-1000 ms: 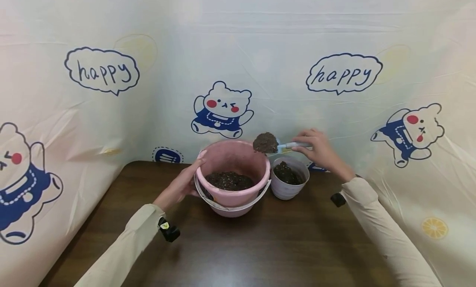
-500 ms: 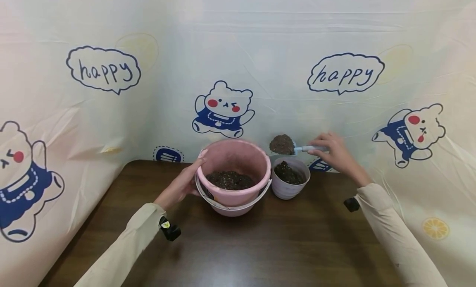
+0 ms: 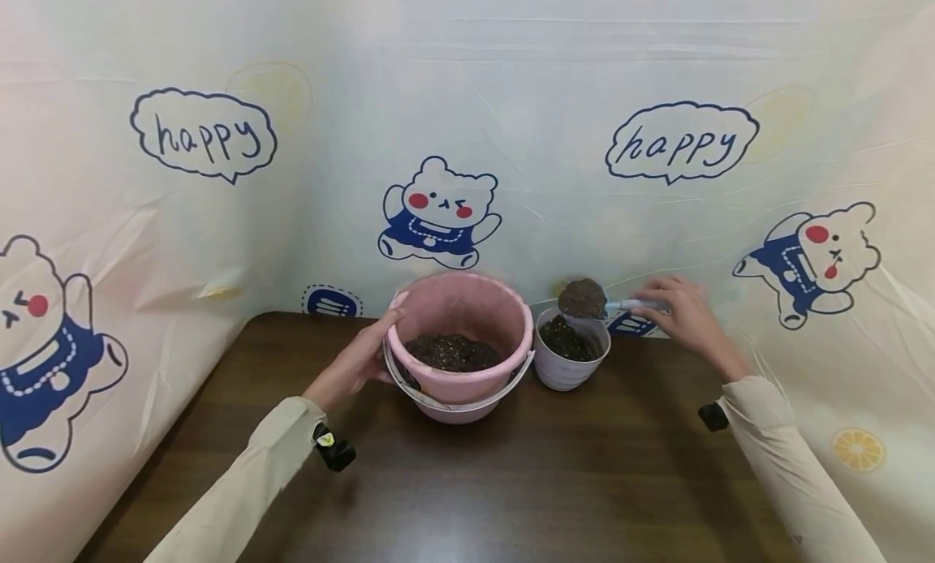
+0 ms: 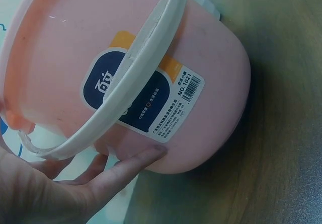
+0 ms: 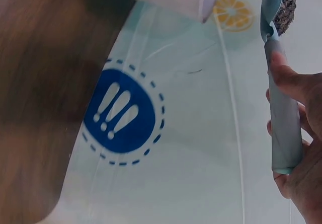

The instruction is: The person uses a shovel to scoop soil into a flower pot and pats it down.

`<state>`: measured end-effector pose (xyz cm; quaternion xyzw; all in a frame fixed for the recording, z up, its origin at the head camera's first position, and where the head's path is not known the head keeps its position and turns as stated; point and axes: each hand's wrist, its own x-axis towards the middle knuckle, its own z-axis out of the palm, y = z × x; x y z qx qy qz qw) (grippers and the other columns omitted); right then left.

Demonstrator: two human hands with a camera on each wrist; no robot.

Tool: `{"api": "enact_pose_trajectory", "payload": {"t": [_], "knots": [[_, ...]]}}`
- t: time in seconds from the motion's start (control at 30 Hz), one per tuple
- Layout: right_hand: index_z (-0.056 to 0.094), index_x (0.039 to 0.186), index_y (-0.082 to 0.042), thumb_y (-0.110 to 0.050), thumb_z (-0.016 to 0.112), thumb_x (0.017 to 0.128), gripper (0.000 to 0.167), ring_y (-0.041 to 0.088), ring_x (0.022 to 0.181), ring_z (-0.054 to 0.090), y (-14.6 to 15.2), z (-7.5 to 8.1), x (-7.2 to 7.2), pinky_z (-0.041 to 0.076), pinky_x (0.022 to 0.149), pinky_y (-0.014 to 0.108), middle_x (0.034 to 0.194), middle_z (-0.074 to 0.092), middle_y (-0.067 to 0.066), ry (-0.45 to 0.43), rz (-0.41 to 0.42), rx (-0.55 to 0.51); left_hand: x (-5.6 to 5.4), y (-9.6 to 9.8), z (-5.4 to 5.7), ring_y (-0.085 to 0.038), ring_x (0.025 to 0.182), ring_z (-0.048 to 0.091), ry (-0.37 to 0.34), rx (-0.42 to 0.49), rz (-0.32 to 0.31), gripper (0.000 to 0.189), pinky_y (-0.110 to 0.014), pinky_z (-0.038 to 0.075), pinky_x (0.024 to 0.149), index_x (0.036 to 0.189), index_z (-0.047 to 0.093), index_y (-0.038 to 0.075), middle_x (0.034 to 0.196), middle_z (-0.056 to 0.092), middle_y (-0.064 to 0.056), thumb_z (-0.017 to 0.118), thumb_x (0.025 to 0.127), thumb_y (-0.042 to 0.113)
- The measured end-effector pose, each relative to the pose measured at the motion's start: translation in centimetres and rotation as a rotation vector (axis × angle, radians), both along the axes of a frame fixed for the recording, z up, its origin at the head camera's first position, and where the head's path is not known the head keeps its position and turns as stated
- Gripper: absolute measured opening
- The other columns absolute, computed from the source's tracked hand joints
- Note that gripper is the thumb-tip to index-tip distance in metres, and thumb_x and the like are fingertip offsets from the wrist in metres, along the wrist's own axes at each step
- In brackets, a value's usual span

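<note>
A pink bucket (image 3: 460, 384) with a white handle stands on the table, dark soil (image 3: 453, 354) inside it. My left hand (image 3: 359, 360) holds its left side, fingertips at the rim; in the left wrist view the thumb (image 4: 136, 168) lies along the wall below the label. To the bucket's right is a pale flowerpot (image 3: 566, 374), partly filled with soil. My right hand (image 3: 679, 311) grips the grey handle of a small light-blue trowel (image 5: 284, 118). A heap of soil (image 3: 582, 298) fills the trowel's blade, which is level over the pot's back rim.
The brown wooden table (image 3: 467, 490) extends toward me. A printed cloth (image 3: 548, 125) with bears and "happy" bubbles hangs close behind the pot and along both sides. The bucket's white bail (image 3: 467, 409) hangs down across its front.
My right hand has moved the loaded trowel rightward and slightly down, from beside the bucket's rim to over the flowerpot. The left hand and bucket stay in place.
</note>
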<state>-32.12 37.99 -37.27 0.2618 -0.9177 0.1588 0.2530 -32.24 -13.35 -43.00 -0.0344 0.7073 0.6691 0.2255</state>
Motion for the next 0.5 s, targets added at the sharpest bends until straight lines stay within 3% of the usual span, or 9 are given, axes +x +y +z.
{"api": "enact_pose_trajectory", "payload": {"t": [0.23,0.5], "knots": [[0.081,0.104,-0.004,-0.004,0.087,0.081,0.024,0.030,0.090,0.051,0.51,-0.54,0.13,0.025,0.075,0.048,0.097,0.072,0.011,0.145,-0.040,0.103,-0.03,0.13,-0.06,-0.046,0.143,0.039,0.007,0.007,0.001,0.090,-0.067,0.047,0.106,0.167,0.018,0.006,0.167,0.026,-0.028,0.045,0.102,0.062],[0.080,0.100,-0.005,0.001,0.086,0.078,0.023,0.035,0.089,0.053,0.68,-0.53,-0.07,0.031,0.078,0.059,0.095,0.071,0.013,0.308,-0.006,0.211,0.00,0.28,-0.28,-0.044,0.143,0.040,0.025,0.040,0.005,0.087,-0.069,0.049,0.101,0.166,0.021,0.003,0.165,0.030,-0.031,0.044,0.103,0.059]]}}
